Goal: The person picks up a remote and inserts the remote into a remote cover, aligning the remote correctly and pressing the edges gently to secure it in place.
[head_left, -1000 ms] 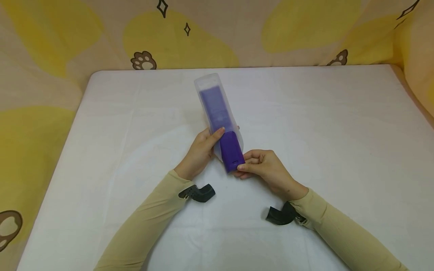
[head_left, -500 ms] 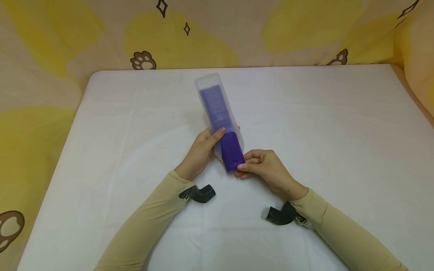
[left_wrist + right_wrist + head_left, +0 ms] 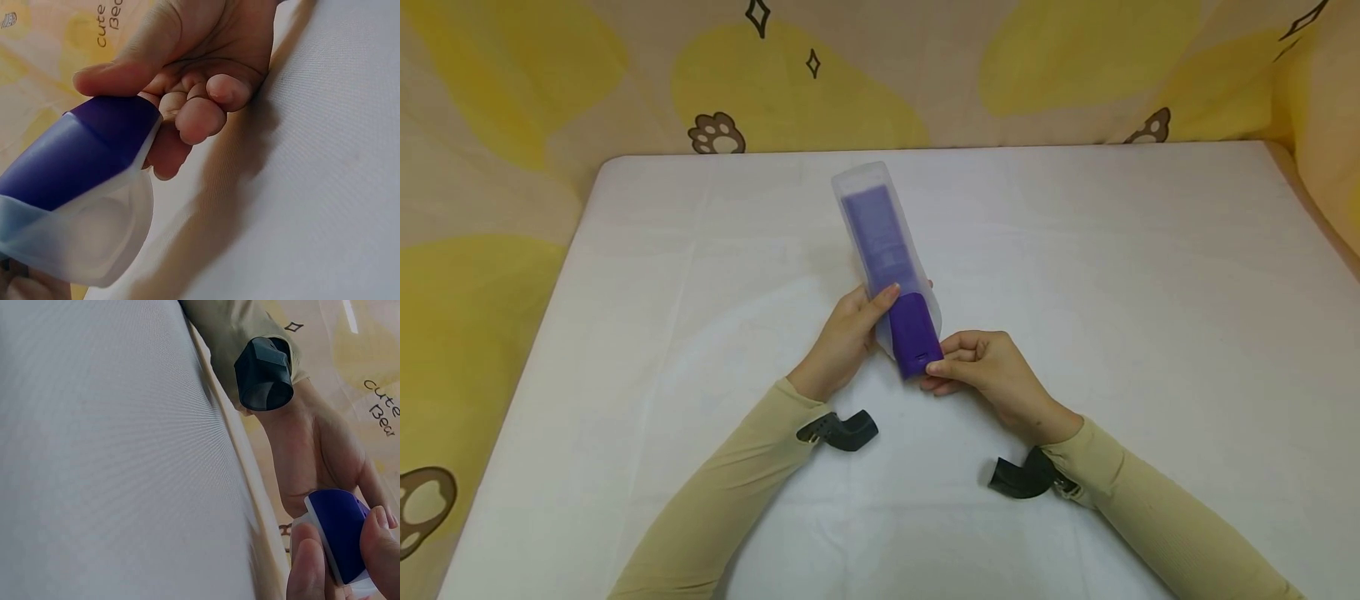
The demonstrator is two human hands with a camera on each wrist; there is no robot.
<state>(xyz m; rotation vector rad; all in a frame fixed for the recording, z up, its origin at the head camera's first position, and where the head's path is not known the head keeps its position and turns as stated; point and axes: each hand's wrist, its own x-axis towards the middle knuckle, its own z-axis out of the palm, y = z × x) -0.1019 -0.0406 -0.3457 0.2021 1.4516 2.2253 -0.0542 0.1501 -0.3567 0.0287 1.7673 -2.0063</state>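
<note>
My left hand (image 3: 842, 342) grips a translucent sleeve-like cover (image 3: 861, 175), its thumb lying over the front. Partly inside the cover is a long purple piece with a white underside (image 3: 916, 335), shaped like a remote control. Its near end sticks out, bare, and has a small slot. My right hand (image 3: 981, 362) pinches that end between thumb and fingers. In the left wrist view the purple end (image 3: 94, 144) shows above the cover's rounded lip (image 3: 128, 231). Seen from the right wrist, the right thumb presses the purple face (image 3: 340, 531) and fingers support the white side.
A white-covered table (image 3: 1112, 267) lies under both hands. Behind it hangs a yellow and beige cloth (image 3: 865, 75) with paw prints. A black camera mount sits on the left wrist (image 3: 850, 431) and another on the right wrist (image 3: 1022, 477).
The purple piece has slid very slightly farther into the cover, toward its far end. Both hands keep their holds and have barely shifted.
</note>
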